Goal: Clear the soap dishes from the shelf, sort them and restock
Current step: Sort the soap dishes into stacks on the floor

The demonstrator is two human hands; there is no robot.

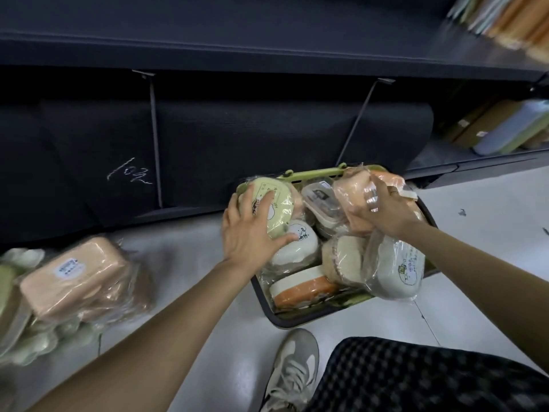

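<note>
Both hands in a heaped basket of wrapped soap dishes

Head view: the left hand (252, 230) curls round a green dish (274, 206), the right hand (383, 209) pinches a peach dish (353, 188), both above the basket (427, 212); slick wrap could slip, and the overhanging white dish (395, 272) may tumble onto the floor.
</note>
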